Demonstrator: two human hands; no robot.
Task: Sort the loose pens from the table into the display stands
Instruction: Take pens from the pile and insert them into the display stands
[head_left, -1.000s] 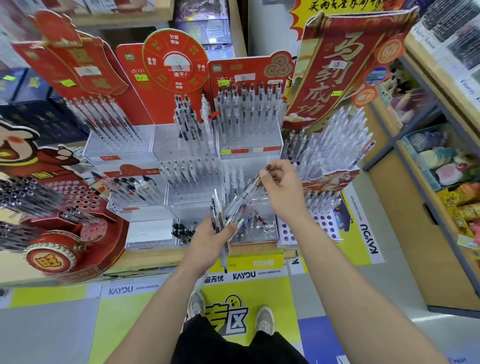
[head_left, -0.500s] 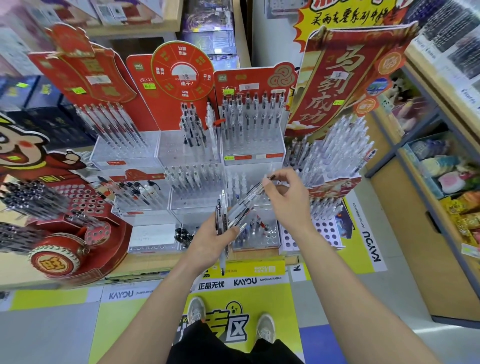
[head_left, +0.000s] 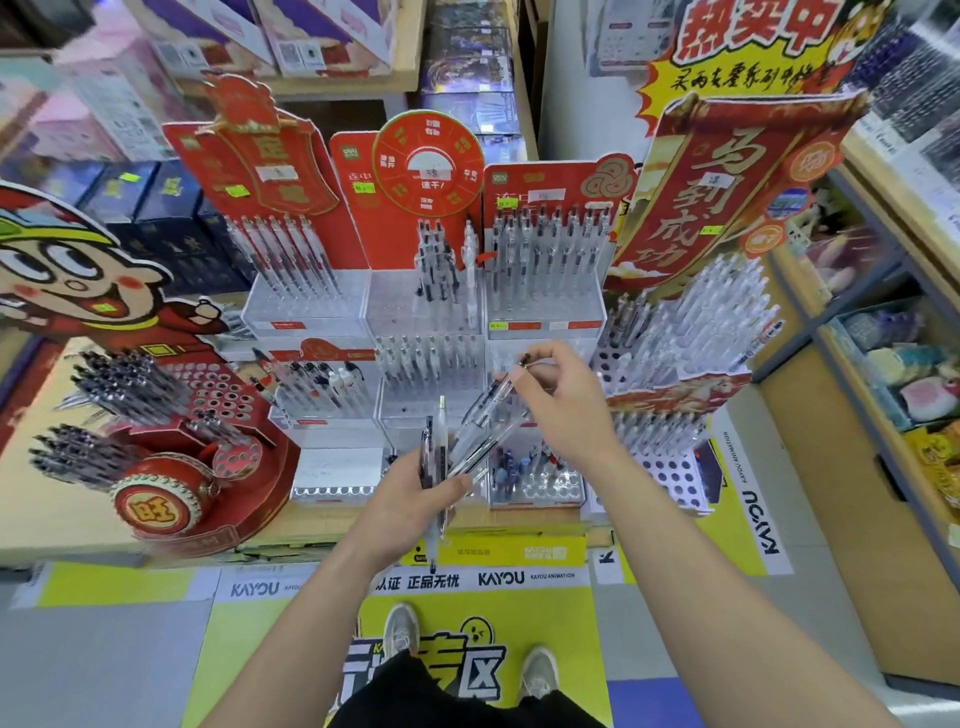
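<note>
My left hand (head_left: 415, 501) grips a bundle of several clear-barrelled pens (head_left: 435, 457) upright in front of the stands. My right hand (head_left: 569, 402) pinches the top end of one clear pen (head_left: 493, 397) that slants out of the same bundle. Behind both hands rise tiered clear acrylic display stands (head_left: 431, 312) with red header cards, rows of pens standing in their holes. A low clear stand (head_left: 540, 483) with a few pens sits just beyond my hands.
A red drum-shaped pen holder (head_left: 161, 504) and a cartoon figure cutout (head_left: 67, 270) stand at the left of the wooden table (head_left: 62, 525). A white perforated stand (head_left: 675, 478) under a red scroll banner (head_left: 727, 192) is at the right. Shelves of goods (head_left: 893, 364) line the right aisle.
The camera has tilted down slightly, so the stands sit lower in view. My right hand has kept its pinch on the slanted pen and shifted a little; the left hand still holds the bundle.
</note>
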